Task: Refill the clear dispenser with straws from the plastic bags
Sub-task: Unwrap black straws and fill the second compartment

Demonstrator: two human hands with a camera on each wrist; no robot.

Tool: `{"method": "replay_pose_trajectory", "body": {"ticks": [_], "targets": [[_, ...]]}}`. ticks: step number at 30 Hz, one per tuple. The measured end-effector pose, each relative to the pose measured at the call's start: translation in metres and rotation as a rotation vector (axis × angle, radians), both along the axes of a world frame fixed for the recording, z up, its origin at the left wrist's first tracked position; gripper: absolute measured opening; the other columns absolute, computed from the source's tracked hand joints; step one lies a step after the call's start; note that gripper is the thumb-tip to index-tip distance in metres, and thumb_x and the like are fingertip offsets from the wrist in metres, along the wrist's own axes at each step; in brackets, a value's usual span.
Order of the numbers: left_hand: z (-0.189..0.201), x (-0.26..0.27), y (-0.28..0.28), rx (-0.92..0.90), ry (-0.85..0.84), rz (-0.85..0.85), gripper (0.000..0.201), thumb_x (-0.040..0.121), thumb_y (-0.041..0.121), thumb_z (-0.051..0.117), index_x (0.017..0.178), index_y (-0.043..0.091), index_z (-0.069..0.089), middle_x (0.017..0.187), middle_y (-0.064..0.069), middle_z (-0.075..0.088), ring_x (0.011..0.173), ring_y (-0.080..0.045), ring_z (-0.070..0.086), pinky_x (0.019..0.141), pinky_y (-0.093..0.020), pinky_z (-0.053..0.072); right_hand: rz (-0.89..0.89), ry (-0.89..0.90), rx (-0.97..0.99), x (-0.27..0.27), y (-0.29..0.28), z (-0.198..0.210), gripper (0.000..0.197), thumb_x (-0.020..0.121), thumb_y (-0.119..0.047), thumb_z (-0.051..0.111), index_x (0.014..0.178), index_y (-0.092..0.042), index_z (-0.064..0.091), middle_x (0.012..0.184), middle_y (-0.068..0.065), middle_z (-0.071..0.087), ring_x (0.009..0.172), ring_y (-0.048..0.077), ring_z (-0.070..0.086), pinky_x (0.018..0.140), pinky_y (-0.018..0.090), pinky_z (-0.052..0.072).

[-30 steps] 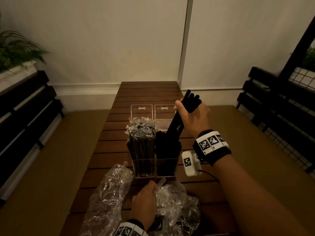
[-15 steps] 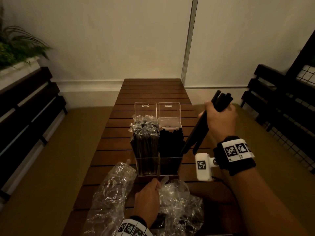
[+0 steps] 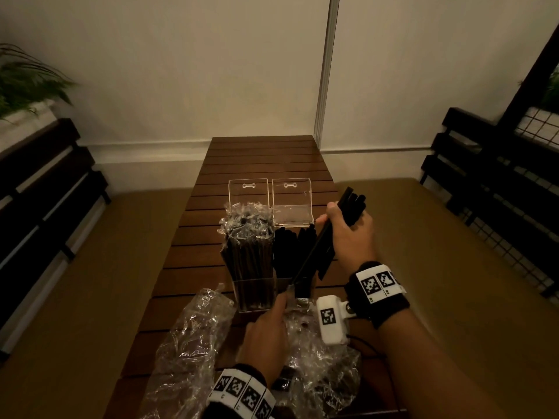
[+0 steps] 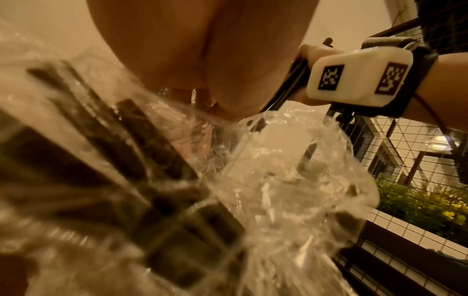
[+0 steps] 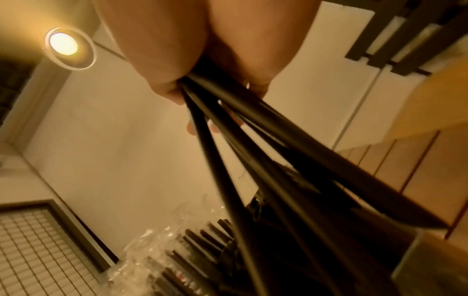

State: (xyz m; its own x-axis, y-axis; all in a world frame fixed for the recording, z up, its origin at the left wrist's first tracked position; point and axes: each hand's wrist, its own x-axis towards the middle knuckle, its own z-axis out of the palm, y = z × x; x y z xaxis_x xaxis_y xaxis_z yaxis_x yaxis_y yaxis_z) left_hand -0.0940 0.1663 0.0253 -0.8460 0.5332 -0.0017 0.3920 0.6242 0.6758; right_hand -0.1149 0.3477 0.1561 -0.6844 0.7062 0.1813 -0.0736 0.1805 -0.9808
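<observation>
The clear dispenser (image 3: 254, 287) stands mid-table with both lids tipped back. Its left compartment holds wrapped straws (image 3: 246, 237); the right one holds bare black straws (image 3: 287, 249). My right hand (image 3: 348, 234) grips a bundle of black straws (image 3: 314, 255) by its upper end, slanted down-left over the right compartment's front. The right wrist view shows that bundle (image 5: 253, 160) fanning out from my fist (image 5: 177, 50). My left hand (image 3: 266, 334) holds the crumpled plastic bag (image 3: 320, 367) at its mouth, fingertips beside the bundle's lower ends. Dark straws (image 4: 152, 160) remain inside that bag (image 4: 278, 190).
A second crumpled plastic bag (image 3: 187, 352) lies at the near left of the slatted wooden table (image 3: 266, 158). Dark slatted benches stand to the left (image 3: 39, 192) and right (image 3: 490, 182). A plant (image 3: 24, 83) sits at far left.
My right hand swung the bundle out to the right, then back left and lower; its lower ends now sit by my left fingertips. The left hand stayed on the bag.
</observation>
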Motion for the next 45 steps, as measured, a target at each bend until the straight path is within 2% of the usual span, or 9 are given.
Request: {"method": "replay_pose_trajectory", "body": {"ticks": [4, 9, 13, 19, 25, 28, 34, 39, 45], "targets": [[0.012, -0.003, 0.003, -0.078, 0.03, -0.019, 0.081, 0.092, 0.002, 0.048, 0.142, 0.048, 0.004, 0.067, 0.011, 0.051, 0.067, -0.015, 0.06, 0.081, -0.045, 0.055, 0.008, 0.06, -0.103, -0.005, -0.004, -0.001, 0.027, 0.097, -0.025, 0.058, 0.096, 0.001, 0.066, 0.073, 0.003, 0.072, 0.07, 0.013, 0.069, 0.07, 0.023, 0.053], [0.017, -0.011, 0.006, -0.125, 0.088, -0.028, 0.093, 0.09, 0.002, 0.05, 0.148, 0.044, -0.01, 0.078, 0.005, 0.062, 0.066, -0.014, 0.062, 0.064, -0.032, 0.056, -0.004, 0.159, -0.222, -0.006, -0.006, 0.0, 0.008, 0.096, -0.018, 0.059, 0.089, -0.016, 0.061, 0.066, -0.003, 0.065, 0.064, 0.013, 0.063, 0.067, 0.027, 0.056], [0.02, -0.016, 0.009, -0.212, 0.09, -0.03, 0.089, 0.089, -0.002, 0.047, 0.152, 0.035, -0.004, 0.1, -0.003, 0.068, 0.08, -0.022, 0.066, 0.072, -0.036, 0.056, -0.018, 0.218, -0.272, -0.008, -0.005, 0.001, 0.008, 0.096, -0.016, 0.061, 0.088, -0.017, 0.06, 0.066, -0.001, 0.061, 0.059, 0.011, 0.06, 0.058, 0.022, 0.052], [0.022, -0.02, 0.012, -0.207, 0.088, -0.046, 0.084, 0.089, -0.005, 0.048, 0.152, 0.033, 0.007, 0.103, -0.003, 0.066, 0.084, -0.021, 0.065, 0.072, -0.033, 0.053, -0.055, 0.261, -0.335, -0.015, -0.001, -0.004, 0.006, 0.095, -0.017, 0.063, 0.09, -0.016, 0.06, 0.068, 0.001, 0.061, 0.059, 0.011, 0.06, 0.061, 0.023, 0.052], [0.018, -0.028, 0.011, -0.07, 0.05, -0.072, 0.08, 0.09, -0.004, 0.049, 0.149, 0.037, 0.015, 0.135, -0.003, 0.057, 0.116, -0.021, 0.06, 0.092, -0.034, 0.051, -0.069, 0.263, -0.363, -0.02, -0.001, -0.008, 0.005, 0.093, -0.02, 0.065, 0.092, -0.017, 0.061, 0.068, -0.002, 0.062, 0.063, 0.012, 0.061, 0.069, 0.03, 0.053], [0.022, -0.031, 0.011, -0.063, 0.056, -0.086, 0.079, 0.09, -0.006, 0.045, 0.15, 0.036, 0.017, 0.142, -0.003, 0.051, 0.125, -0.022, 0.054, 0.099, -0.033, 0.045, -0.071, 0.262, -0.355, -0.022, -0.002, -0.009, 0.007, 0.094, -0.021, 0.065, 0.095, -0.016, 0.061, 0.071, 0.0, 0.063, 0.066, 0.014, 0.061, 0.071, 0.03, 0.054], [0.025, -0.034, 0.01, -0.058, 0.053, -0.11, 0.075, 0.092, -0.005, 0.044, 0.149, 0.038, 0.018, 0.143, -0.004, 0.05, 0.126, -0.022, 0.053, 0.1, -0.031, 0.043, -0.118, 0.286, -0.362, -0.026, -0.001, -0.01, 0.009, 0.094, -0.021, 0.064, 0.098, -0.014, 0.06, 0.07, 0.0, 0.062, 0.065, 0.014, 0.061, 0.073, 0.031, 0.055], [0.021, -0.037, 0.009, -0.053, 0.064, -0.111, 0.072, 0.093, -0.002, 0.045, 0.147, 0.039, 0.02, 0.138, -0.003, 0.054, 0.121, -0.02, 0.056, 0.099, -0.034, 0.048, -0.165, 0.27, -0.381, -0.031, 0.003, -0.013, 0.008, 0.091, -0.031, 0.067, 0.089, -0.027, 0.06, 0.068, -0.005, 0.065, 0.068, 0.016, 0.063, 0.078, 0.038, 0.055], [0.025, -0.037, 0.008, -0.063, 0.077, -0.121, 0.069, 0.094, -0.003, 0.039, 0.148, 0.036, 0.021, 0.143, -0.005, 0.049, 0.125, -0.022, 0.053, 0.102, -0.033, 0.044, -0.069, 0.23, -0.29, -0.031, -0.005, -0.022, 0.014, 0.09, -0.029, 0.069, 0.096, -0.017, 0.063, 0.074, 0.0, 0.066, 0.067, 0.013, 0.064, 0.067, 0.031, 0.057]]}}
